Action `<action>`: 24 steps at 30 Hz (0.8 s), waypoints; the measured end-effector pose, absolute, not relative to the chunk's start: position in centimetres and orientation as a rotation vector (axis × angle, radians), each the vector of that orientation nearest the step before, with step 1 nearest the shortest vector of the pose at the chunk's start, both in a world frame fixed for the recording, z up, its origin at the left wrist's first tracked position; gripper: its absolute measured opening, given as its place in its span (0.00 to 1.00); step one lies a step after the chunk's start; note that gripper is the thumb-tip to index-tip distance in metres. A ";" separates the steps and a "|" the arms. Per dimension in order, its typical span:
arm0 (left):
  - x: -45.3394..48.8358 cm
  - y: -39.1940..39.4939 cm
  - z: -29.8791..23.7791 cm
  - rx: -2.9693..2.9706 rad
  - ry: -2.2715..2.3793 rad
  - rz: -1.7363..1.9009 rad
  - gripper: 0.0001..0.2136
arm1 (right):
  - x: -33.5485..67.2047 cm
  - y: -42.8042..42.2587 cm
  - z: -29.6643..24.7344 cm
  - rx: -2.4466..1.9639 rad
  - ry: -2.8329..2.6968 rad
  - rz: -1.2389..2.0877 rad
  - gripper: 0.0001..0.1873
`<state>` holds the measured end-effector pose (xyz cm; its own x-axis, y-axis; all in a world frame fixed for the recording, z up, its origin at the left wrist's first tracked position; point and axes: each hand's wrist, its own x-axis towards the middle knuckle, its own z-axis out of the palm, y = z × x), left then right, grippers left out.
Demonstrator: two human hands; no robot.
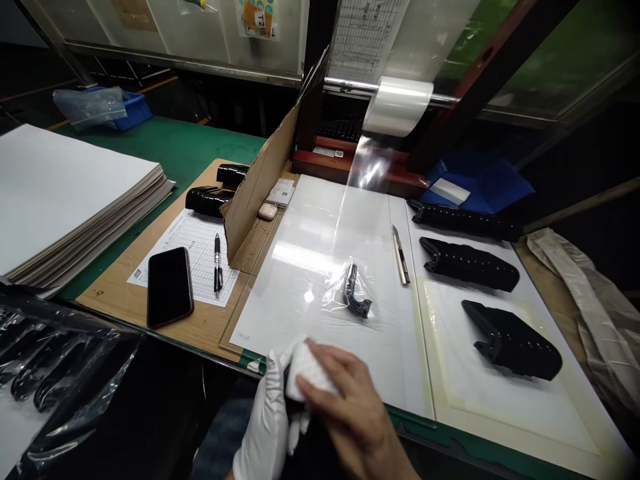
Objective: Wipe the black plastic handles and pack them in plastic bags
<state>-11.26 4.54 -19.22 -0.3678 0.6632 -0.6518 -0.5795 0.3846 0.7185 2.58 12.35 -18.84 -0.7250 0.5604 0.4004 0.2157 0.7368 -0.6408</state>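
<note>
At the bottom edge, closest to me, my two hands meet over the near rim of the green workbench (pixel 450 445). My right hand (pixel 350 410) is bare and its fingers are pressed down around a white cloth (pixel 309 371), grasping it. My left hand (pixel 267 421) wears a white glove and sits against the cloth from the left, its thumb touching it. A dark piece (pixel 295 402) shows between the hands, mostly hidden, and I cannot tell whether the left hand grips it.

To my lower left lie black parts sealed in clear plastic (pixel 47 373).

Just beyond my hands is a white work mat (pixel 320 233). On it, near the middle, rests a small clear bag holding a black part (pixel 354 295). Right of that lies a utility knife (pixel 400 255), pointing away from me. Further right, three black ribbed plastic parts (pixel 515 341) lie in a column, one behind another.

Left of the mat, a black phone (pixel 170 287) lies face up, partly on a printed form (pixel 193 250), with a pen (pixel 218 263) on the form. A cardboard divider (pixel 260 183) stands tilted beside it. A stack of white sheets (pixel 65 190) sits at far left.

At the back, a roll of clear film (pixel 399 105) hangs on a metal bar, its loose end trailing down to the mat.
</note>
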 end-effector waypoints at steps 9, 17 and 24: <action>-11.0 5.1 -18.8 0.048 1.455 1.250 0.38 | 1.7 10.4 -19.8 -0.944 -2.235 0.483 0.27; -10.6 5.1 -18.8 0.157 1.493 1.188 0.42 | 1.4 8.8 -20.6 -1.189 -2.147 0.354 0.26; -10.2 5.7 -19.2 0.338 1.532 1.181 0.40 | 2.4 9.9 -20.4 -1.214 -2.152 0.342 0.23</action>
